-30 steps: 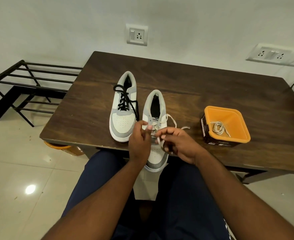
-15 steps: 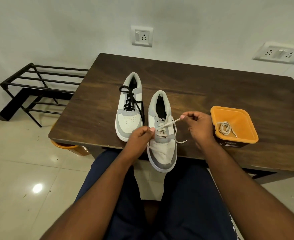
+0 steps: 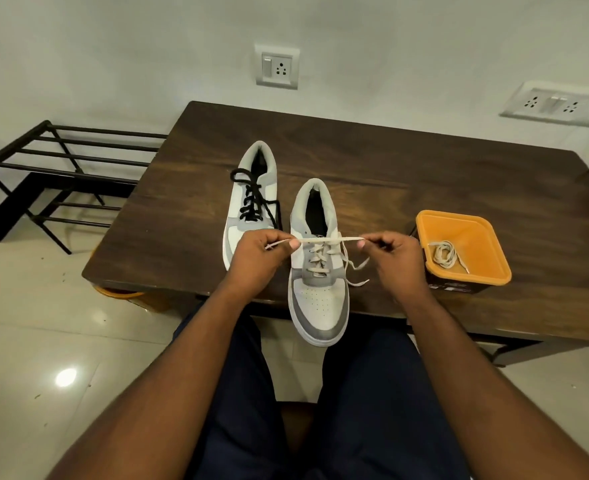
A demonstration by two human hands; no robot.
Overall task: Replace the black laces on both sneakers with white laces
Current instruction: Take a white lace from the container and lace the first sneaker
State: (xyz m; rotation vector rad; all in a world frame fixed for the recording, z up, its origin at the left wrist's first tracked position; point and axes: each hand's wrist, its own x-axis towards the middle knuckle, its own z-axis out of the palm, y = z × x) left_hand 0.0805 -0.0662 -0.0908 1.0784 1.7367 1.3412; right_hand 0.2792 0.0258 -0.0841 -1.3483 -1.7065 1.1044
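On the table, left hand and right hand pinch the white lace taut between them.

We are stretching a white lace taut between our hands, above the half-laced sneaker; the black-laced sneaker is lying beyond our left hand.

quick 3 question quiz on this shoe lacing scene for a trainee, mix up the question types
1. True or false: the sneaker on the left still carries its black lace.
2. Multiple choice: what lies in the orange container? A) a black lace B) a coiled white lace C) a sock
3. Fill in: the left hand and right hand each pinch the white lace, stretched across the ______ sneaker.

Key
1. True.
2. B, the spare white lace.
3. Right; that sneaker overhangs the table edge.
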